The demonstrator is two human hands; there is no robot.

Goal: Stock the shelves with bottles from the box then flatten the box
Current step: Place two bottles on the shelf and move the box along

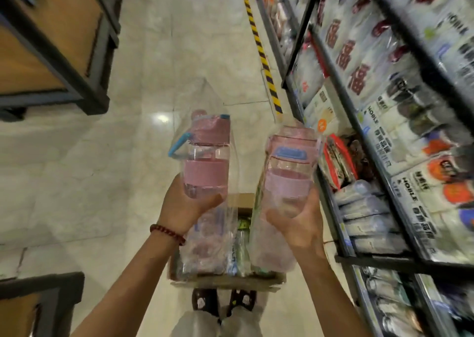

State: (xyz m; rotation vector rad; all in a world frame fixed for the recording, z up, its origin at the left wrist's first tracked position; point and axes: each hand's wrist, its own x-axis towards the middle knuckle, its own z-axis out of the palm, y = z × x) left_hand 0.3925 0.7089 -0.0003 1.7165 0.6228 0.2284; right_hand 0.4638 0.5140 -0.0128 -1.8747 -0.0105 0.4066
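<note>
My left hand (183,206) grips the base of a pink clear bottle (206,157) with a blue strap, wrapped in a clear plastic bag. In my right hand (302,224) is a second pink bottle (289,167) with a blue latch, also bagged. Both are held upright above an open cardboard box (225,281) on the floor. The box holds several more bagged bottles (205,242). Black shelves (379,258) full of packaged goods rise on my right.
A yellow-and-black striped strip (259,42) runs along the shelf base down the aisle. Wooden display units with dark frames stand at the upper left (51,42) and lower left (38,306). My feet (223,300) are just behind the box. Pale tiled floor stretches ahead.
</note>
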